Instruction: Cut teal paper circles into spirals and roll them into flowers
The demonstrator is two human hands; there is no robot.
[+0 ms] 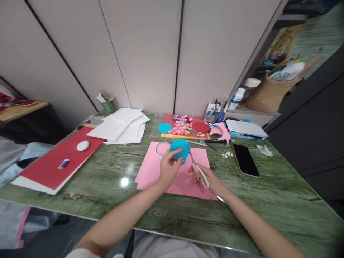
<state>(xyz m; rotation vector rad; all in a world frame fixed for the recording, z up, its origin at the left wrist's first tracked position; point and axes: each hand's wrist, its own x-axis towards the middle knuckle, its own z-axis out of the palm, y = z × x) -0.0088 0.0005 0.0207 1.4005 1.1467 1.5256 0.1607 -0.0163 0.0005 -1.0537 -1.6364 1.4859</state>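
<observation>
At two o'clock from our blue paper disc (pixel 177 144), a woven basket (pixel 268 92) holds a white packet (pixel 288 70); between one and two, a box (pixel 213 115) holds pens (pixel 216 105). Over pink paper (pixel 149 165), our left hand (pixel 170 167) pinches the disc from seven o'clock; our right hand (pixel 211 180) clamps scissors (pixel 194 164), blades at its three-o'clock edge.

No word, number or brand is coming through legibly. On the grey shelf (pixel 264 115), a white bottle (pixel 237 98) is bearing a blue label, its lettering blurring beyond reading. The pen box (pixel 213 115), standing on the counter (pixel 113 186), is showing printed panels too small to decipher. The green carton (pixel 108 106) is displaying markings that are likewise blurring.
</observation>
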